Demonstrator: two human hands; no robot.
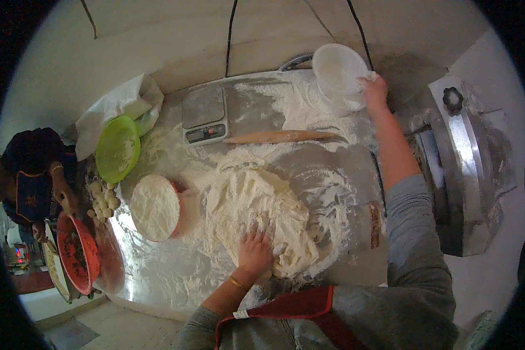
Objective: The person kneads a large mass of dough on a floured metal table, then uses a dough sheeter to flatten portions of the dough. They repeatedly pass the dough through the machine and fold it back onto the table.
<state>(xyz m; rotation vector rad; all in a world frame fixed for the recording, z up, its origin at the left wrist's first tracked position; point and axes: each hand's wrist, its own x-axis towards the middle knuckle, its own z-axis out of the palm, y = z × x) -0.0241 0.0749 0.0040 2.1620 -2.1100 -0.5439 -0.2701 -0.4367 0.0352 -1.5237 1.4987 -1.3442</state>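
A large mass of floury dough point(262, 210) lies on the steel work table point(157, 271). Pressed on its lower part is my left hand point(256, 249), fingers spread and floury. My right hand point(373, 89) grips the rim of a translucent white plastic tub point(339, 72) at the table's back right. The tub is tilted, with its mouth towards me. A wooden rolling pin point(284, 137) lies behind the dough, beside a digital kitchen scale point(204, 114). To the left of the dough stands a red bowl full of flour point(156, 208).
A green plastic bowl point(118, 148) and small dough pieces point(102, 202) are at the left, near a red basin of filling point(78, 253) and another person point(37, 175). A dough scraper point(374, 225) lies at the right, before a steel machine point(463, 166).
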